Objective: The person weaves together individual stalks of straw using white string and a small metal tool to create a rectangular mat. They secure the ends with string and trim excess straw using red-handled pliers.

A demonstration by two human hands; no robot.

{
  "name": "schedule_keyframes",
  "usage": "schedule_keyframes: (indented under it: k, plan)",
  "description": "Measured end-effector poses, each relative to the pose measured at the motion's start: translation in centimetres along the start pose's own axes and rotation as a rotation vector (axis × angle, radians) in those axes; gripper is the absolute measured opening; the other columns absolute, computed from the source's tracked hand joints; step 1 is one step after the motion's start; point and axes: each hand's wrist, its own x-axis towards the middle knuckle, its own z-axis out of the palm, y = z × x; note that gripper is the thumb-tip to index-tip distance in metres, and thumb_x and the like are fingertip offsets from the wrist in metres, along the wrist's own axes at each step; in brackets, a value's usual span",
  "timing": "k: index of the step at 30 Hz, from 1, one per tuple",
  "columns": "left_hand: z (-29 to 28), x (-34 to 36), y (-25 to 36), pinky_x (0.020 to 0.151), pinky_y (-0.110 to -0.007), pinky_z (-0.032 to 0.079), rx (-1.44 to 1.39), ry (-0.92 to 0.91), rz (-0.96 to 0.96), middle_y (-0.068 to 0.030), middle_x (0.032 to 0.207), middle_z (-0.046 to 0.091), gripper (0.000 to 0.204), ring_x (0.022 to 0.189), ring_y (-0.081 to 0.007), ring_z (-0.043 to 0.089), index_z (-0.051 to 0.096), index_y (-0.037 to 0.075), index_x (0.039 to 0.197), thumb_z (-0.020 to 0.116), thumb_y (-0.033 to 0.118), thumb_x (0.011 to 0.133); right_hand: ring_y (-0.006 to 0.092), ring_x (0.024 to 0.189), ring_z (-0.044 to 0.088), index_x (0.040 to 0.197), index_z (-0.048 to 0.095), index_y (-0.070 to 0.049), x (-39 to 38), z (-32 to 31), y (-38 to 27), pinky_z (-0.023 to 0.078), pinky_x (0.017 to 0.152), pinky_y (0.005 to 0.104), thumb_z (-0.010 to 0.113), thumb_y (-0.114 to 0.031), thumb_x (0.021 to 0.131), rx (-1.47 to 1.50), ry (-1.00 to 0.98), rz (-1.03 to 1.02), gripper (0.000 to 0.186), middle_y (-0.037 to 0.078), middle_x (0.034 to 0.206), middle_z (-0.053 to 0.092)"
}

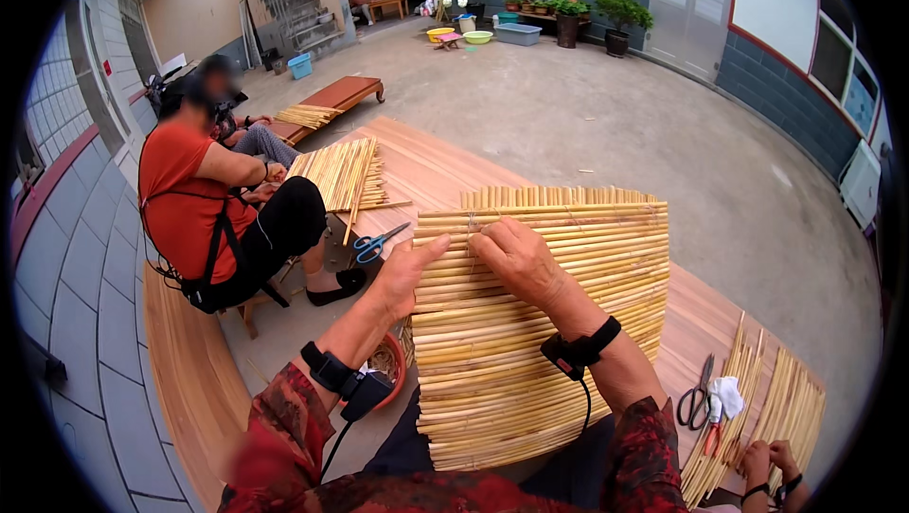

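A mat of yellow reed stalks (544, 342), bound side by side, leans upright before me over my lap. My left hand (409, 276) grips its left edge, thumb on the front and the other fingers hidden behind. Near the top, my right hand (516, 260) is closed, fingertips pinched against the stalks beside a thin tie line (472, 222). Whatever lies between those fingertips is too small to make out. Behind the mat's upper edge, more reed ends (563, 196) show.
Blue-handled scissors (379, 242) lie on the wooden table (445, 164) left of the mat. Dark scissors (699, 395), a white cloth (726, 397) and loose reeds (748, 361) lie right. A red-shirted person (204, 200) works reeds at left; another person's hands (769, 461) are lower right.
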Motion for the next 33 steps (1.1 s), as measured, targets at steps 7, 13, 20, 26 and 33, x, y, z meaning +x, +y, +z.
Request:
schedule_keyframes:
  k: [7,13,20,26,33]
  plan:
    - [0.0,-0.2,-0.1,0.072,-0.032,0.052,0.003,0.045,-0.023,-0.0101,0.097,0.059,0.030,0.085,-0.0181,0.059,0.051,0.000,0.107,0.057,0.018,0.084,0.0197,0.059,0.045,0.081,0.051,-0.003,0.7,0.8,1.2,0.041,0.053,0.0302,0.055,-0.006,0.065,0.045,-0.004,-0.118,0.017,0.006,0.069,0.044]
    - [0.2,0.9,-0.5,0.074,-0.033,0.051,0.011,-0.012,-0.020,-0.0106,0.097,0.059,0.030,0.085,-0.0189,0.060,0.051,0.000,0.108,0.051,0.022,0.087,0.0173,0.059,0.047,0.078,0.054,-0.003,0.9,-1.5,-1.2,0.039,0.050,0.0267,0.057,-0.005,0.061,0.046,0.162,-0.162,0.017,0.005,0.069,0.045]
    - [-2.4,0.4,-1.4,0.075,-0.034,0.051,-0.035,0.042,-0.052,-0.0142,0.102,0.058,0.035,0.088,-0.0213,0.060,0.049,-0.003,0.110,0.053,0.023,0.086,0.0210,0.061,0.050,0.079,0.057,-0.004,-2.8,-3.0,-0.3,0.041,0.052,0.0296,0.065,0.002,0.068,0.217,0.284,0.383,0.015,0.007,0.067,0.049]
    - [-1.7,0.5,-1.1,0.073,-0.032,0.051,0.020,0.081,0.052,-0.0119,0.100,0.059,0.030,0.085,-0.0187,0.060,0.050,-0.001,0.108,0.054,0.019,0.085,0.0255,0.065,0.052,0.077,0.055,-0.003,-6.8,-3.0,-1.9,0.043,0.056,0.0325,0.061,-0.005,0.075,0.118,0.107,0.556,0.006,0.009,0.070,0.052]
    - [-2.8,1.0,1.5,0.080,-0.036,0.050,-0.066,0.106,0.236,-0.0154,0.110,0.055,0.038,0.095,-0.0243,0.058,0.046,-0.002,0.115,0.053,0.022,0.086,0.0284,0.068,0.055,0.085,0.055,-0.004,-6.2,-6.0,-4.6,0.046,0.060,0.0346,0.057,-0.011,0.079,0.187,-0.067,0.691,0.009,0.011,0.074,0.053]
